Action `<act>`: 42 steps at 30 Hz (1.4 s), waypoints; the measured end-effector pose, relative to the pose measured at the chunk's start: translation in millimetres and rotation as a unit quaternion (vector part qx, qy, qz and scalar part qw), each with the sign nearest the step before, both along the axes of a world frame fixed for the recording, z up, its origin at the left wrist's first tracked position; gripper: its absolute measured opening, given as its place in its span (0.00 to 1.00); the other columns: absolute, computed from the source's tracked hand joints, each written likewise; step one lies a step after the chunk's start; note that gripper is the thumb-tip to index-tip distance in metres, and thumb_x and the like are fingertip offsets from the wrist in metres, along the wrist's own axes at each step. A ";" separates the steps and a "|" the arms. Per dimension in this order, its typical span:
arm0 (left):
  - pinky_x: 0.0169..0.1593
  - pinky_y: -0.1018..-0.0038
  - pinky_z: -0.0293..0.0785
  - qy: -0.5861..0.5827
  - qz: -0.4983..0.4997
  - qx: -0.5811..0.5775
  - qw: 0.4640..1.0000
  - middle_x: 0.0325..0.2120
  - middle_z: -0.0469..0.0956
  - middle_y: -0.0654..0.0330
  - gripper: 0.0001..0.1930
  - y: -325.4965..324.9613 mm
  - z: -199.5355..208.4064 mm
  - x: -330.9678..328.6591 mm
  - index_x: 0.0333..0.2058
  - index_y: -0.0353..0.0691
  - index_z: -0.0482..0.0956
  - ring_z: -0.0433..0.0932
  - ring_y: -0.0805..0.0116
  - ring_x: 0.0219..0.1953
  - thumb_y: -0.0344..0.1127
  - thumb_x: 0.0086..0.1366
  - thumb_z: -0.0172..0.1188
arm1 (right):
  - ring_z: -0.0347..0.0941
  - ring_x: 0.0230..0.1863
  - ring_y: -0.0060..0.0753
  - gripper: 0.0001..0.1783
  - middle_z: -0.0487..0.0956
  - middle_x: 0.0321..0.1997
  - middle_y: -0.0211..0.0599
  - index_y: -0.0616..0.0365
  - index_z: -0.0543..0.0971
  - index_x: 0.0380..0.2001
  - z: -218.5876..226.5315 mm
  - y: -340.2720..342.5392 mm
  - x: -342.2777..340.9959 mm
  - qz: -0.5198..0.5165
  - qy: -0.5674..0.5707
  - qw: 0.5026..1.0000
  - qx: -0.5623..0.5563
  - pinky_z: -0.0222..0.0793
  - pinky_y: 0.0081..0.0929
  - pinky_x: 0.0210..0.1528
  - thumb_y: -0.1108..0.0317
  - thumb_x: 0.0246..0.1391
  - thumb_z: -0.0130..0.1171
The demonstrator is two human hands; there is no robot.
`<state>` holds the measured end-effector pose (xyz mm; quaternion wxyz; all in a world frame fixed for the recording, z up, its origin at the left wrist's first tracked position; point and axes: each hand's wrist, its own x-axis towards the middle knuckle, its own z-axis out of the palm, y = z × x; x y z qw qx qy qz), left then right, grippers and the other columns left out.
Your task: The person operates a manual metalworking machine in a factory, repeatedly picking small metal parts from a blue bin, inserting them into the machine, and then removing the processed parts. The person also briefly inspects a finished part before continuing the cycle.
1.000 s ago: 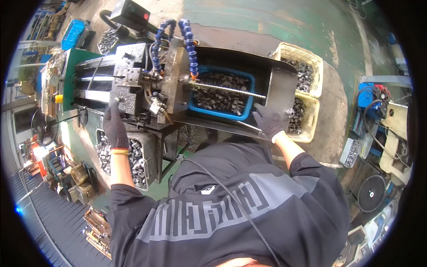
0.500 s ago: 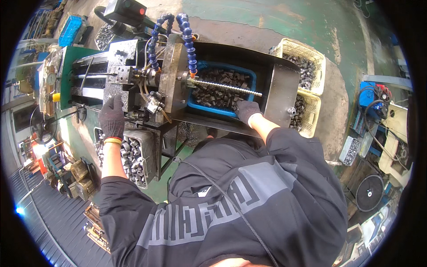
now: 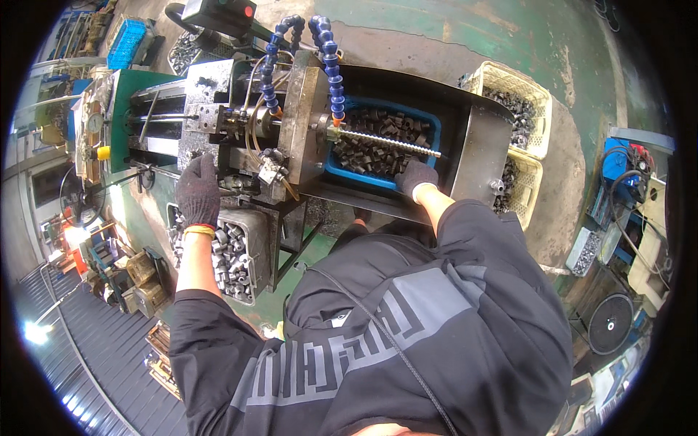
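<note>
My left hand [image 3: 198, 192], in a dark knitted glove, is at the front edge of the machine's metal slide block [image 3: 201, 109]. Its fingers are bent together, and whatever may be in them is hidden. My right hand [image 3: 417, 176], gloved too, is closed at the near right rim of a blue basket [image 3: 366, 176]. Short dark metal pieces [image 3: 363, 154] fill this basket, and the fingertips are hidden against them. Above the basket a long ridged, pale metal rod [image 3: 392, 141] sticks out to the right from the machine's upright plate [image 3: 302, 123].
Blue jointed coolant hoses [image 3: 331, 65] arch over the machine. A grey bin [image 3: 251, 251] of metal pieces stands below my left forearm. Two cream crates [image 3: 542, 127] of pieces sit beyond the tray's metal end wall [image 3: 480, 152]. A machine leg [image 3: 291, 232] stands near my feet.
The whole view has shifted slightly right. My left hand's fingers, which were stretched forward, are now more bent at the slide block. My right hand has curled more and stays at the basket's rim.
</note>
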<state>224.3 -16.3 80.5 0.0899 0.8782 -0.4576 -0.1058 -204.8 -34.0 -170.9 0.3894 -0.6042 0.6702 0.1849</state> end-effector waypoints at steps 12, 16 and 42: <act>0.45 0.53 0.78 -0.012 -0.058 -0.023 0.998 0.33 0.88 0.44 0.27 -1.6 -1.5 2.1 0.39 0.35 0.89 0.86 0.41 0.38 0.56 0.78 0.55 | 0.72 0.28 0.21 0.13 0.79 0.30 0.24 0.53 0.83 0.43 27.6 46.1 -59.5 -0.475 -0.547 0.625 0.290 0.77 0.23 0.34 0.59 0.75 0.54; 0.52 0.51 0.79 -0.025 -0.101 0.003 0.995 0.40 0.87 0.36 0.28 -4.1 -1.4 20.6 0.46 0.33 0.89 0.86 0.35 0.44 0.55 0.79 0.54 | 0.81 0.42 0.31 0.35 0.80 0.56 0.36 0.50 0.60 0.81 44.6 76.4 -71.9 -0.432 -0.688 0.538 0.223 0.86 0.34 0.48 0.64 0.75 0.53; 0.60 0.62 0.81 0.203 -0.274 0.118 0.933 0.64 0.80 0.46 0.26 -56.1 -22.9 46.8 0.68 0.42 0.77 0.82 0.50 0.60 0.39 0.75 0.66 | 0.86 0.52 0.57 0.23 0.88 0.51 0.53 0.56 0.86 0.53 33.9 122.7 -119.7 -0.367 -0.145 0.905 -0.159 0.80 0.47 0.56 0.60 0.54 0.67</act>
